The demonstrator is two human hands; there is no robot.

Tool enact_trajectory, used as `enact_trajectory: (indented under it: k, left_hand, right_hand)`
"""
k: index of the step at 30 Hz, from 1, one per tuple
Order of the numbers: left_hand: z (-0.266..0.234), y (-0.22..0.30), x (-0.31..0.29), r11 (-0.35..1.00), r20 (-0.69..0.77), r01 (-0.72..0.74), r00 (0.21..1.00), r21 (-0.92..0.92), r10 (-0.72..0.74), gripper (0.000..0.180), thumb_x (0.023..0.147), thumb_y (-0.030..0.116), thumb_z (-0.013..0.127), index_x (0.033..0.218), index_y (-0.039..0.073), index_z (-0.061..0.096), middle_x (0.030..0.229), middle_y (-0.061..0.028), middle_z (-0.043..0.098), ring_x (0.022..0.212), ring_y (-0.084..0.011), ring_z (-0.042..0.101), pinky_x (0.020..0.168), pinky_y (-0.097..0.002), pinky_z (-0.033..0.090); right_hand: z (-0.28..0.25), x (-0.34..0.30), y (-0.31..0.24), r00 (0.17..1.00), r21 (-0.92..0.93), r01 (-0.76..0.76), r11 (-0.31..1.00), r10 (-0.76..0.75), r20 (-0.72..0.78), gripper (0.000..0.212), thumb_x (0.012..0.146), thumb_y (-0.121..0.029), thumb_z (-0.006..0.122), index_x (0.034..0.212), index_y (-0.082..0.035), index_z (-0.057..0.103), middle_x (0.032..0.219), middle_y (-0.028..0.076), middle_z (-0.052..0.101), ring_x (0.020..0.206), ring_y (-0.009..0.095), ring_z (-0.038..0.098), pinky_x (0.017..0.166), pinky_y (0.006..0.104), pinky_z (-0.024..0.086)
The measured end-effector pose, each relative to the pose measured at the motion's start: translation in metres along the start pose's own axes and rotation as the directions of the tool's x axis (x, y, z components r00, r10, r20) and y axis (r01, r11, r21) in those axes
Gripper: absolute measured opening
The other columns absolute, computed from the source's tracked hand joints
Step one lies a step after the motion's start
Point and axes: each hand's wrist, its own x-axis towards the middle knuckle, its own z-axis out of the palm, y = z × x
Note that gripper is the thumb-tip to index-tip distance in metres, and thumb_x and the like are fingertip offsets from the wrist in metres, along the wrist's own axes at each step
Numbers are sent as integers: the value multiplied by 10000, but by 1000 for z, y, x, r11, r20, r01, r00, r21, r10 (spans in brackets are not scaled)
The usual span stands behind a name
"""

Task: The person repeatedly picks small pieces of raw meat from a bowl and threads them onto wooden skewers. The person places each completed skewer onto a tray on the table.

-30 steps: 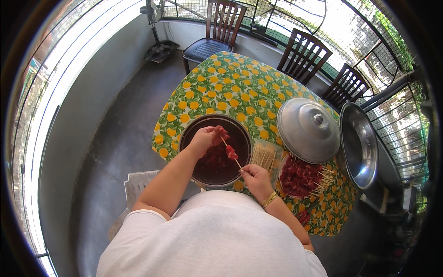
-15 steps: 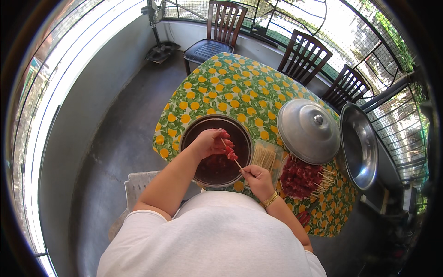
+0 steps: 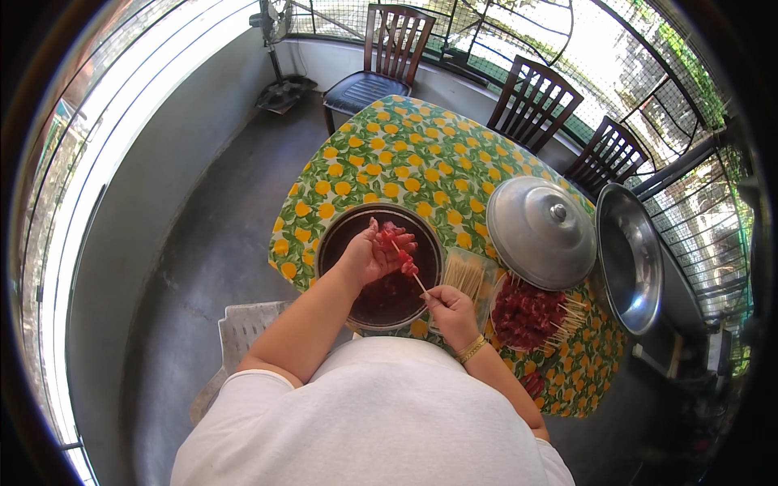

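Observation:
Over a large round pot [image 3: 326, 301] of dark liquid and meat, my left hand [image 3: 369, 255] is turned palm up. Its thumb is raised, and a piece of raw red meat [image 3: 389, 232] rests in its curved fingers. My right hand [image 3: 454, 316] is closed, pinching the lower end of a bamboo skewer [image 3: 419, 283] beside the pot's near right rim. Red meat chunks [image 3: 408, 264] are threaded on the skewer, whose upper end reaches my left fingers. The exact place of its tip against the meat is hard to see.
Right of the pot stands a clear container of bare skewers [image 3: 464, 275]. Beyond it, a plate holds loaded meat skewers [image 3: 527, 316], partly under a big metal lid [image 3: 541, 231]. A metal basin [image 3: 630, 259] leans at the right. Chairs [image 3: 535, 101] line the lemon-patterned table [image 3: 381, 146].
My left hand has opened and turned palm up, its thumb lifting away and showing the meat in its fingers. My right hand keeps its pinch on the skewer, nearly unmoved.

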Motion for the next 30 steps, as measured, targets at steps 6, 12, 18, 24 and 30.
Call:
enact_trajectory:
  k: [6, 12, 18, 24, 30]
  left_hand:
    - [-12, 7, 13, 986, -153, -158, 975, 46, 163, 237, 1020, 241, 512, 1113, 46, 608, 1099, -167, 698, 1043, -336, 666, 948, -513, 506]
    - [-5, 11, 8, 961, -92, -215, 968, 173, 233, 143, 997, 153, 547, 1049, 51, 633, 1082, -172, 701, 977, -276, 695, 870, -430, 565]
    - [5, 9, 5, 917, -48, -294, 947, 270, 318, 126, 991, 131, 565, 1047, 34, 623, 1041, -148, 706, 946, -242, 702, 860, -398, 573]
    - [17, 0, 0, 869, -84, -421, 887, 261, 455, 118, 980, 99, 586, 1054, 12, 613, 982, -125, 703, 881, -203, 698, 815, -345, 589]
    - [27, -5, -4, 811, -73, -487, 842, 324, 535, 112, 985, 75, 570, 1059, 0, 608, 970, -112, 699, 867, -188, 693, 801, -313, 590]
  right_hand:
    - [0, -2, 5, 998, 2, 56, 998, -56, -29, 71, 948, -59, 631, 944, -13, 685, 740, -65, 573, 616, 6, 448, 542, 181, 351]
    - [-1, -1, 7, 997, -29, 61, 998, -62, -49, 74, 947, -58, 633, 934, -5, 684, 746, -54, 592, 644, 14, 468, 571, 188, 378]
    - [-3, -2, 3, 998, -27, 44, 999, -45, -53, 89, 936, -52, 627, 890, 9, 673, 729, -15, 597, 677, 52, 522, 611, 221, 428]
    - [0, -3, 2, 986, -106, 134, 985, -143, -86, 86, 929, -58, 634, 897, 9, 677, 723, 17, 618, 672, 76, 549, 622, 235, 448]
    - [-2, -6, -5, 982, -178, 146, 973, -165, -95, 93, 921, -74, 646, 900, 9, 681, 722, 55, 640, 669, 102, 581, 624, 254, 464]
